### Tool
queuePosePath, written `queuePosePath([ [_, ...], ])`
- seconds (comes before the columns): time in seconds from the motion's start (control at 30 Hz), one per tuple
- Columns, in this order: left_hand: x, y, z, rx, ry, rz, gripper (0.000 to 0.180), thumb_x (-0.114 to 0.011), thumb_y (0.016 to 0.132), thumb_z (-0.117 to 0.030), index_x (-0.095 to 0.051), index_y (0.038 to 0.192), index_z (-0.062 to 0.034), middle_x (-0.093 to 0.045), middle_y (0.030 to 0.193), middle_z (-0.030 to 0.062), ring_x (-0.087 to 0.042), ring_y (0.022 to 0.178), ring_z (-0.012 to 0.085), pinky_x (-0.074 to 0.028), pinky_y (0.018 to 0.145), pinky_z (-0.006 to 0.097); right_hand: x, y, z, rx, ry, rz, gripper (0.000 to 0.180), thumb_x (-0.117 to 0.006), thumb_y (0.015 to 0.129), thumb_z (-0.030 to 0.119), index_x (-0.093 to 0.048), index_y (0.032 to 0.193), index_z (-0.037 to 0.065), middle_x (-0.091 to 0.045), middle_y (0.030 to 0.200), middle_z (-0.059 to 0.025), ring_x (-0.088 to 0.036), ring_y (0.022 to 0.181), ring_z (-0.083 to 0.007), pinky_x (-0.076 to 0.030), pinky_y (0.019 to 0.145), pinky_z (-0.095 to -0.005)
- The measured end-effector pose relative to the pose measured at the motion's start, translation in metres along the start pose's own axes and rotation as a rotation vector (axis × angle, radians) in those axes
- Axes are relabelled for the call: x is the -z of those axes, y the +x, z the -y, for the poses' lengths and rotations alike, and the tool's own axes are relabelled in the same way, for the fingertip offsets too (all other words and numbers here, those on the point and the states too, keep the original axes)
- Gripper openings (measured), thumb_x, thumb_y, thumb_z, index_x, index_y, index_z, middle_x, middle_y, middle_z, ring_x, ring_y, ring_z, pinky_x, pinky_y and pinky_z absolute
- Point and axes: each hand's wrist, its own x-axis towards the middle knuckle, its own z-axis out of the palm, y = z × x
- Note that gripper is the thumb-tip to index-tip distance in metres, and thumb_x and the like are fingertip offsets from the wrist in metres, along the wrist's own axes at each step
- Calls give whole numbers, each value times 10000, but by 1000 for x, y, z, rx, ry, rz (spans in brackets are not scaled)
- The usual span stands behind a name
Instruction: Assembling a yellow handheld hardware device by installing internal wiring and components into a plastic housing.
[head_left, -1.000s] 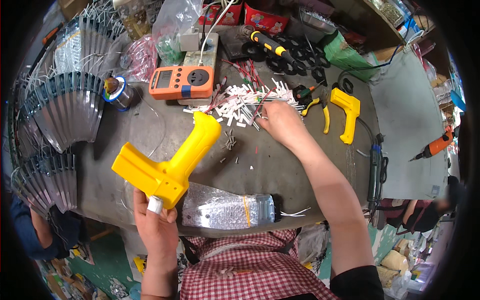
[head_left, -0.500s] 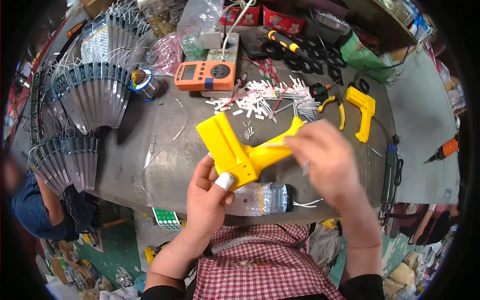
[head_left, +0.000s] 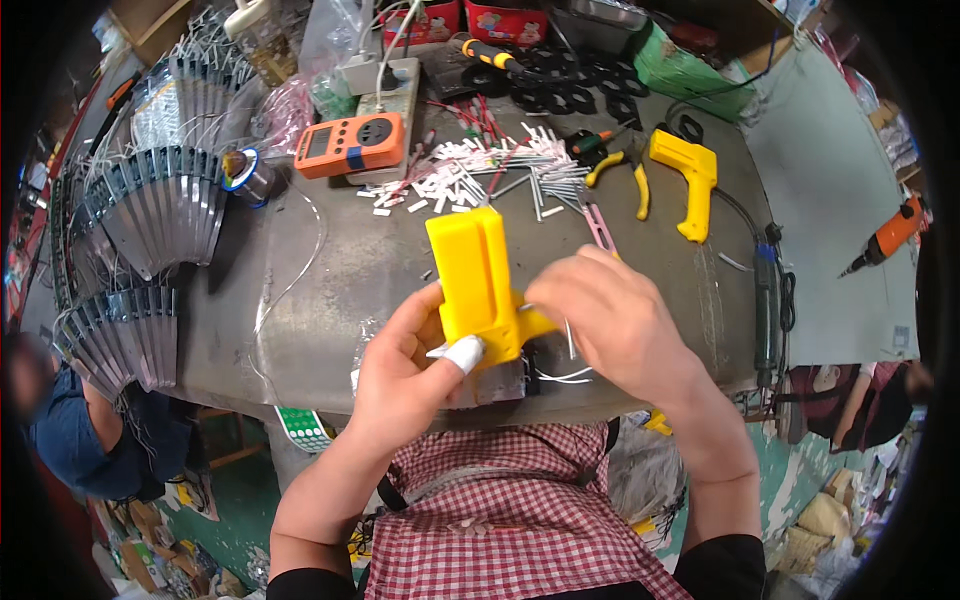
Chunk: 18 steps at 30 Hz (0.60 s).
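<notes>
A yellow plastic gun-shaped housing [head_left: 468, 268] is held up over the near middle of the table. My left hand [head_left: 408, 372] grips its lower body, with a white-wrapped thumb pressed on the near face. Beside the housing's handle is my right hand [head_left: 618, 322], its fingers bent and pinched together. Whatever lies between those fingers is too small and hidden to make out. A thin white strip [head_left: 571, 340] shows just under them. Behind the housing, a clear-wrapped part on the table is mostly hidden, and white wires [head_left: 565, 378] stick out from it.
Beyond my hands lie a pile of white-sleeved pieces [head_left: 465, 170], yellow-handled pliers [head_left: 640, 185] and another yellow gun-shaped housing [head_left: 688, 180]. An orange meter [head_left: 350, 145] and a solder spool [head_left: 248, 178] stand left of them. Fanned metal strips [head_left: 165, 210] cover the far left. An orange power screwdriver [head_left: 890, 240] is at right.
The housing has turned more upright, its handle now shorter in view and partly behind my right fingers. My right hand has moved lower and closer to the housing. The whole view has shifted slightly.
</notes>
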Motion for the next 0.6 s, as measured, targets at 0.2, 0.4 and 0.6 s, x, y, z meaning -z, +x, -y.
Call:
queuePosePath([
  [0.2, -13, 14, 21, -129, -547, 3, 465, -598, 881, -97, -439, 1314, -40, -598, 1172, 80, -574, 803, 63, -414, 539, 162, 14, -23, 10, -130, 45, -330, 243, -696, 682, -11, -662, 921, 14, -590, 773, -75, -594, 729, -242, -489, 636, -381],
  [0.4, -25, 16, 23, -93, -646, 10, 448, -596, 895, -161, -449, 1302, -48, -589, 1194, 79, -588, 833, 73, -392, 519, 150, 12, -41, 13, -12, -248, -172, 257, -687, 652, 65, -672, 905, 30, -563, 809, -31, -530, 699, -199, -415, 614, -322],
  [0.6, -33, 17, 24, -90, -603, -47, 451, -582, 898, -156, -445, 1314, -48, -551, 1264, 97, -564, 790, 60, -372, 506, 142, 19, -38, 9, -50, -203, -247, 297, -666, 634, 69, -673, 929, 36, -561, 831, -47, -532, 727, -217, -418, 632, -337],
])
